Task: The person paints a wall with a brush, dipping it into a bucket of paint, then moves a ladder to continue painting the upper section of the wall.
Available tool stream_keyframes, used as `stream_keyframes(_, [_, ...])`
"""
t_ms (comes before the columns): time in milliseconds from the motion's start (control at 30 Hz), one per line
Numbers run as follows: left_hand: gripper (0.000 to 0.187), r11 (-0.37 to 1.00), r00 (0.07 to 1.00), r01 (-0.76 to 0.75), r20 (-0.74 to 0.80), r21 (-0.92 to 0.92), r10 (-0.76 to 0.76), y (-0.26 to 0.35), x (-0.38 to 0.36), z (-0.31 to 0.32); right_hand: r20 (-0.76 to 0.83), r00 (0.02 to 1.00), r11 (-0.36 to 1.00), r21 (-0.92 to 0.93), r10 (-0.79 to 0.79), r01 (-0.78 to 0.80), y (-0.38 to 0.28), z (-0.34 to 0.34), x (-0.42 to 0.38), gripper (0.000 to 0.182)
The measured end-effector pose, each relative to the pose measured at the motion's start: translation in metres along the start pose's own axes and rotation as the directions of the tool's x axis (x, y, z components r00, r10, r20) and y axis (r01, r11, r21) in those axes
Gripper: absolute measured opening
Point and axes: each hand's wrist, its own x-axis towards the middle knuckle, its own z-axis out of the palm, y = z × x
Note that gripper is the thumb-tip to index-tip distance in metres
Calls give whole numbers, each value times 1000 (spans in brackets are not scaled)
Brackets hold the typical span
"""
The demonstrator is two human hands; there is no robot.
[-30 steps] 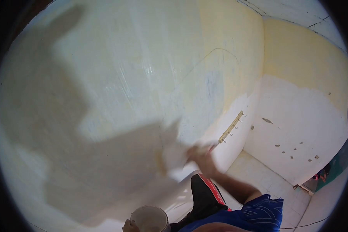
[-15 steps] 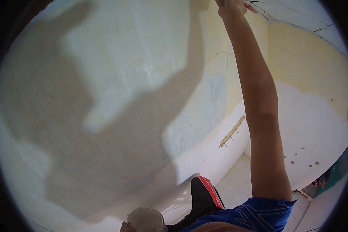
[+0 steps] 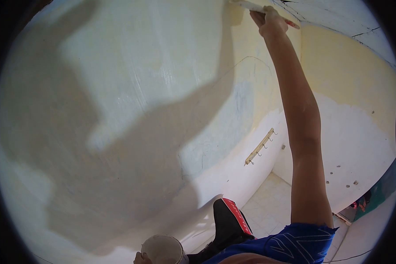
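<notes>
High up at the top of the view, my right hand (image 3: 273, 21) is closed around a paintbrush (image 3: 250, 5). Its pale end points left to the wall, and its red handle tip sticks out to the right of my fingers. Whether the bristles touch the wall is hard to see. At the bottom edge, my left hand (image 3: 142, 258) grips the rim of a whitish paint bucket (image 3: 163, 250). Only some of its fingers show. The bucket's inner wall is pale; its contents are cut off by the frame.
The wall (image 3: 132, 88) has pale greenish, yellow and white areas, and my shadow falls across it. A hook rack (image 3: 259, 147) hangs on it. A black object with a red lettered panel (image 3: 235, 215) stands low beside me. Pale floor tiles (image 3: 266, 202) lie below.
My right hand has moved slightly down and right, bringing more of the paintbrush into view. The whole view has shifted a little; my left hand still holds the bucket.
</notes>
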Motion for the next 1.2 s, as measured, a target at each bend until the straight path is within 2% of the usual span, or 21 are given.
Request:
stream_keyframes(100, [43, 1000, 1000, 22, 8, 13, -23, -1, 1, 0, 223, 971, 989, 137, -87, 57, 6, 31, 46, 30])
stream_keyframes(200, [43, 1000, 1000, 19, 5, 13, -19, 1, 0, 3, 254, 947, 976, 136, -198, 168, 27, 44, 39, 32])
stream_keyframes(233, [44, 1000, 1000, 1, -16, -1, -1, 2, -1, 4, 168, 982, 995, 66, -84, 74, 33, 41, 30, 35])
stream_keyframes(267, [44, 1000, 1000, 5, -12, 12, -5, 1, -2, 4, 79, 993, 996, 13, -89, 88, 38, 30, -2, 27])
stream_keyframes(333, [44, 999, 999, -26, -43, 21, 27, -1, -2, 6, 147, 988, 980, -179, -55, 81, 51, -23, -16, 37])
stream_keyframes(400, [45, 1000, 1000, 21, -8, 7, -21, 1, -2, 5, 152, 956, 955, -124, -250, 270, 79, -80, -44, 40])
stream_keyframes(467, [46, 994, 997, 72, -16, -80, -73, -2, -2, 5, 118, 973, 969, -130, -197, 211, 110, -162, -57, 29])
stream_keyframes(500, [46, 995, 997, 71, -9, -72, -72, -2, -2, 4, -11, 985, 956, -243, -173, 165, 121, -202, -75, 22])
stream_keyframes(533, [46, 997, 998, 59, -7, -51, -59, 0, -1, 2, 57, 990, 911, -387, -129, 141, 131, -258, -87, 17])
stream_keyframes(567, [47, 998, 999, 46, -5, -32, -47, 1, 0, 1, 32, 995, 894, -436, -99, 103, 136, -294, -114, 18])
stream_keyframes(600, [47, 999, 999, 46, 0, -27, -47, 0, 0, 1, -86, 996, 888, -460, -23, -19, 145, -333, -137, 20])
stream_keyframes(633, [47, 1000, 1000, 4, -16, -8, -5, -2, 1, 2, -104, 994, 801, -593, 16, -75, 162, -398, -146, 20])
stream_keyframes(700, [47, 999, 999, -30, -30, 16, 31, -3, 0, 4, -315, 925, 754, -550, 211, -359, 176, -486, -191, 17])
stream_keyframes(767, [47, 994, 997, 70, 17, -79, -69, -2, -4, 2, -550, 814, 742, -466, 184, -482, 180, -551, -243, 22])
stream_keyframes(800, [47, 994, 997, 78, 16, -70, -77, -4, -6, 2, -641, 743, 735, -408, 192, -542, 176, -569, -265, 24])
stream_keyframes(833, [44, 998, 999, 51, -8, -26, -51, -5, -7, 3, -646, 736, 730, -403, 200, -552, 171, -584, -280, 24])
stream_keyframes(900, [41, 999, 999, 34, -28, 40, -32, -12, -3, 9, -794, 574, 670, -315, 203, -672, 167, -608, -304, 26])
stream_keyframes(933, [36, 1000, 993, 5, -117, 14, -4, -18, 2, 17, -804, 558, 661, -308, 204, -685, 168, -614, -311, 26])
stream_keyframes(967, [34, 1000, 980, -27, -200, -8, 24, -24, 1, 20, -772, 592, 639, -336, 234, -692, 167, -618, -312, 26])
stream_keyframes(1067, [34, 1000, 985, 14, -170, -16, -17, -10, -3, 13, -681, 656, 623, -367, 326, -691, 166, -615, -305, 29])
stream_keyframes(1200, [35, 997, 990, 19, -142, -72, -29, -4, -5, 13, -593, 697, 623, -381, 403, -683, 163, -567, -300, 34])
